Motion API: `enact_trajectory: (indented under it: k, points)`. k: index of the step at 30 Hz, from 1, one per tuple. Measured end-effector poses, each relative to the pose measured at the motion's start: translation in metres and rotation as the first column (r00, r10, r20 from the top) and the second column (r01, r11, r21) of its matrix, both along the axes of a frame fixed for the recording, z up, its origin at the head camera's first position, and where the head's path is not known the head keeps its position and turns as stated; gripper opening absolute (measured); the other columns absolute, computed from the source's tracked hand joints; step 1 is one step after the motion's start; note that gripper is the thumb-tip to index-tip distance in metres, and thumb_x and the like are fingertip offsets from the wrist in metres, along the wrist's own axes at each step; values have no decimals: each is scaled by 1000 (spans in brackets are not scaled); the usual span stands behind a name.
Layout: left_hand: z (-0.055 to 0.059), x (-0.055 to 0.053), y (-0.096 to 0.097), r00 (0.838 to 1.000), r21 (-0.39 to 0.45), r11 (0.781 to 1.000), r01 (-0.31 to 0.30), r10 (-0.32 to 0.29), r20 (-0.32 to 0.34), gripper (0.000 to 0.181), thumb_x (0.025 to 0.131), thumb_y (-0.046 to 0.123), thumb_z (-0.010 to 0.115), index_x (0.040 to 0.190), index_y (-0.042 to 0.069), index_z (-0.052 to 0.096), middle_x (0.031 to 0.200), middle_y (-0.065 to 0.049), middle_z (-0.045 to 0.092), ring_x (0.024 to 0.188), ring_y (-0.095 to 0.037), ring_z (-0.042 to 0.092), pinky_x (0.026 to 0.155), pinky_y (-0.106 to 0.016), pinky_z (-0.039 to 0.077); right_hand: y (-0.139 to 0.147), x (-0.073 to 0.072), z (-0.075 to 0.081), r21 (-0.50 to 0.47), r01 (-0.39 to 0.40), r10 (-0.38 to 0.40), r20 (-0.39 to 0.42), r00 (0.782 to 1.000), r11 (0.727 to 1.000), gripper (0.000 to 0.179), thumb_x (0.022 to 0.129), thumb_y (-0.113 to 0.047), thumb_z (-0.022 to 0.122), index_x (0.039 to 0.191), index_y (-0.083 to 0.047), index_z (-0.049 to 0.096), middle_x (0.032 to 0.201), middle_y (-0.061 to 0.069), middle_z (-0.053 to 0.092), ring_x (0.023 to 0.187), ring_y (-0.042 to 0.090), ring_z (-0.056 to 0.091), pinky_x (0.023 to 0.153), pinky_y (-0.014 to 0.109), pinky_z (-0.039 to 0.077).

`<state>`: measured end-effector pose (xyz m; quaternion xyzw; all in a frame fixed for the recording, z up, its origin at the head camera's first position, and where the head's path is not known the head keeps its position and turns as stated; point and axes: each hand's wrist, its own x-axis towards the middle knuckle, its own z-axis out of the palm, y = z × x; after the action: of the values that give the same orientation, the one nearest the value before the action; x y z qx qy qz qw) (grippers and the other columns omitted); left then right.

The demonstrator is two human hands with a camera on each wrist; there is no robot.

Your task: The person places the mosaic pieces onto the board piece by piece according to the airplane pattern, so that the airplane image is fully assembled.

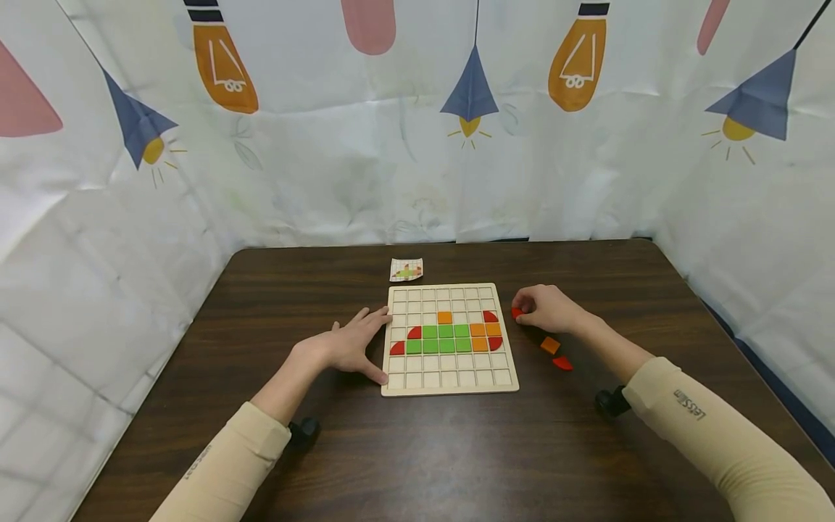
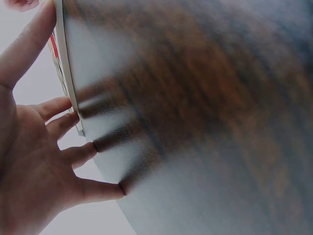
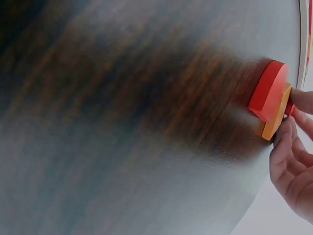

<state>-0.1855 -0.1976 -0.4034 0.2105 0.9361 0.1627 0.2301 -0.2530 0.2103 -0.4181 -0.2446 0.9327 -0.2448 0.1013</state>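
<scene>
A pale wooden grid board [image 1: 450,378] lies flat on the table, bearing green squares [image 1: 446,338], orange squares [image 1: 479,337] and red quarter-round pieces [image 1: 491,317]. My left hand [image 1: 346,348] is spread at its left side, with the thumb and some fingertips touching the edge. Just right of the board, my right hand [image 1: 548,307] pinches a small red piece [image 1: 517,312] between thumb and fingers; its full shape is hidden. Nearer me lie a loose orange square [image 1: 551,345] and a red quarter-round piece [image 1: 562,363], seen large in the right wrist view.
A small picture card [image 1: 406,270] with a coloured grid pattern lies behind the board. The dark wooden table [image 1: 430,457] reaches back to a white printed curtain [image 1: 326,174]. Each wrist wears a black device, such as the one at the right cuff [image 1: 612,402].
</scene>
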Motion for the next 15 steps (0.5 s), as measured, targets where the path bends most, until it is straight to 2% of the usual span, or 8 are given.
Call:
enact_trajectory:
  k: [6, 11, 15]
  points:
    - [1, 0, 0, 1000, 2, 1000, -1, 1, 4, 117, 78, 53, 87, 164, 9, 23, 172, -11, 7, 155, -41, 3, 107, -82, 10, 0, -1, -3, 3, -21, 21, -9, 1000, 1000, 23, 93, -8, 75, 115, -3, 70, 92, 6, 63, 82, 23, 56, 74, 40, 49]
    - [0, 0, 0, 1000, 3, 1000, -2, 2, 6, 117, 78, 54, 87, 164, 9, 23, 171, -11, 7, 155, -41, 3, 107, -82, 10, -1, 1, -3, 17, 15, -14, -7, 1000, 1000, 28, 92, -19, 79, 109, -1, 67, 84, 4, 63, 73, 20, 56, 68, 38, 49]
    - [-1, 0, 0, 1000, 4, 1000, -3, 3, 3, 117, 77, 54, 87, 164, 9, 23, 172, -11, 7, 155, -41, 3, 107, -82, 10, -2, 2, 0, 20, 39, -39, 18, 999, 999, 26, 92, -21, 79, 105, -2, 66, 76, 3, 61, 63, 18, 54, 59, 34, 47]
